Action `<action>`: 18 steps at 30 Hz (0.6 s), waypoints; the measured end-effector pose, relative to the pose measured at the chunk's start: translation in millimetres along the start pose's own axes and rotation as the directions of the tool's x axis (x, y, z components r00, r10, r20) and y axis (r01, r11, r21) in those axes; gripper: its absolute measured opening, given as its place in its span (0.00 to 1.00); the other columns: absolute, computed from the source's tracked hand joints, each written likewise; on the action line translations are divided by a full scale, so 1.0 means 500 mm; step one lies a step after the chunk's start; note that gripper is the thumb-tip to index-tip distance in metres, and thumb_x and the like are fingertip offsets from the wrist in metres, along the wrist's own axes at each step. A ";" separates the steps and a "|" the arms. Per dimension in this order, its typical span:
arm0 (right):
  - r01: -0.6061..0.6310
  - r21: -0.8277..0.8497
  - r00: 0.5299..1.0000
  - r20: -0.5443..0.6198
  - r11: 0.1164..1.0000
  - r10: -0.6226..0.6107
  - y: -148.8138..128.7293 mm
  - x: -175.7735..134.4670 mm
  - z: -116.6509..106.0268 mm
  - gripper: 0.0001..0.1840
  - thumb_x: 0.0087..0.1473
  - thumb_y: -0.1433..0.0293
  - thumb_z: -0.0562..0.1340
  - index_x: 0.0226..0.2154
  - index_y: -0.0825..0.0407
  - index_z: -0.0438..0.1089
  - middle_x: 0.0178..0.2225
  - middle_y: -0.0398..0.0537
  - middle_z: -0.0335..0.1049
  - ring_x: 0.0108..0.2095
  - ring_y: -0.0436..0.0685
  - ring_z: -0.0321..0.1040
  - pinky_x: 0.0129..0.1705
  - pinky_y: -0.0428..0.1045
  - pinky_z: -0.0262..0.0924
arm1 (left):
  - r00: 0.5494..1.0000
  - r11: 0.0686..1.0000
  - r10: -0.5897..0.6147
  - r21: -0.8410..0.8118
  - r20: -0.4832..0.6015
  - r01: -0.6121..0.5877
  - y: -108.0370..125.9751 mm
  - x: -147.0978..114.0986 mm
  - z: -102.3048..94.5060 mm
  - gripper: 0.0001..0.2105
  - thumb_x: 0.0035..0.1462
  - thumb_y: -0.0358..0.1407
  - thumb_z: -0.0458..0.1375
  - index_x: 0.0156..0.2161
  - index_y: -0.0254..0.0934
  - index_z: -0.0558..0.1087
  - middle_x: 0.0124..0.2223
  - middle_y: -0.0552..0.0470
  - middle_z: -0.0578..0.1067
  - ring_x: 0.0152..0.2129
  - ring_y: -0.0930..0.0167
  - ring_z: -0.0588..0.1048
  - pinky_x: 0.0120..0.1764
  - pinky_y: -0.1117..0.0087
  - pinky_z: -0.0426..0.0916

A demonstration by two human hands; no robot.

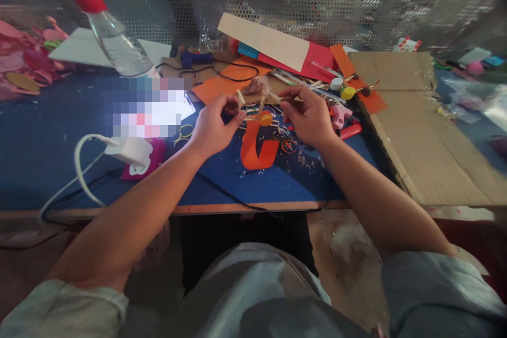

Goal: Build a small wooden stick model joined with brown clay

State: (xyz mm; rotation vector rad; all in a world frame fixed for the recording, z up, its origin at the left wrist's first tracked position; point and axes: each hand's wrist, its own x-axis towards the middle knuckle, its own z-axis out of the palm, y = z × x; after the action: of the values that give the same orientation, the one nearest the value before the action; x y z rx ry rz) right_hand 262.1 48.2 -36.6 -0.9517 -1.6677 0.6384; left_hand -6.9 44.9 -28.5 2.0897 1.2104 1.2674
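Observation:
My left hand (pixel 216 124) pinches a small assembly of wooden sticks (pixel 261 104) between thumb and fingers, above the table. A round orange-yellow disc, like a bottle cap (pixel 265 118), sits at its lower right end. To the right, my right hand (pixel 311 116) is closed in a pinch, apart from the assembly; whatever is between its fingertips is too small to make out. Just below the assembly, a curled orange paper strip (pixel 253 156) rests on the blue tabletop. Small sticks and white scraps lie behind and between the hands.
A water bottle (pixel 121 42) with a red cap, a blurred-out bright screen (pixel 174 111) and a white charger (pixel 130 150) stand left. Coloured sheets (pixel 265 39) and a blue glue gun (pixel 196 58) lie behind. Flattened cardboard (pixel 420 132) covers the right. A black cable (pixel 233 198) runs along the front edge.

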 end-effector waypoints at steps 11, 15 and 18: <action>-0.110 0.045 0.994 -0.003 0.993 0.110 0.004 0.002 -0.008 0.30 0.67 0.34 0.63 0.37 0.43 0.68 0.22 0.36 0.66 0.18 0.50 0.61 0.20 0.50 0.55 | 0.992 0.988 -0.121 0.098 0.035 0.117 -0.024 0.001 0.000 0.08 0.61 0.34 0.67 0.44 0.42 0.75 0.42 0.49 0.84 0.40 0.62 0.82 0.48 0.58 0.75; -0.115 0.069 0.993 -0.001 0.991 0.115 0.006 0.000 0.001 0.29 0.65 0.35 0.67 0.38 0.43 0.71 0.23 0.36 0.65 0.18 0.51 0.62 0.21 0.51 0.56 | 0.990 0.990 -0.126 0.073 0.069 0.121 -0.023 0.002 0.000 0.06 0.61 0.35 0.68 0.42 0.41 0.76 0.39 0.50 0.83 0.37 0.64 0.80 0.47 0.58 0.74; -0.133 0.055 0.990 0.059 0.990 0.129 0.006 -0.002 0.006 0.26 0.70 0.39 0.65 0.46 0.44 0.76 0.29 0.38 0.68 0.20 0.50 0.67 0.24 0.51 0.62 | 0.988 0.990 -0.143 -0.014 0.059 0.144 -0.019 0.007 0.000 0.06 0.62 0.36 0.68 0.40 0.41 0.75 0.38 0.51 0.81 0.36 0.65 0.79 0.49 0.58 0.75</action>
State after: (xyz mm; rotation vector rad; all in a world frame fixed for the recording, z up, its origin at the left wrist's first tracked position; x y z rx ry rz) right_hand 260.1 49.2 -40.4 -1.0152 -1.6358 0.8042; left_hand -10.6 52.8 -33.4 1.9740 1.2937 1.1420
